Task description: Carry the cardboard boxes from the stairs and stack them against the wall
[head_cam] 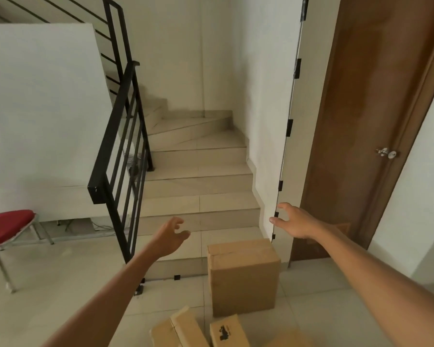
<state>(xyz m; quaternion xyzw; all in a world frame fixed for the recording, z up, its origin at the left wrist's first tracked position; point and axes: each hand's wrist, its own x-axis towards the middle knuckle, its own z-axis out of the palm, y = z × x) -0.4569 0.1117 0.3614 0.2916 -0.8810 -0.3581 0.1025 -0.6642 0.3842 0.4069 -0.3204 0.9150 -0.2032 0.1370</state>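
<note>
A large brown cardboard box (243,276) stands upright on the floor at the foot of the stairs (198,186). Several smaller cardboard boxes (183,329) lie on the floor at the bottom edge of the view. Both my arms reach forward above the large box. My left hand (171,236) hovers left of it with loosely curled fingers and holds nothing. My right hand (292,222) hovers above and to the right, fingers spread, empty, close to the wall corner. No boxes are visible on the steps.
A black metal railing (120,156) runs along the left side of the stairs. A red-seated metal chair (5,226) stands at far left. A brown wooden door (366,121) with a knob is on the right, past a wall corner with a metal strip (286,136).
</note>
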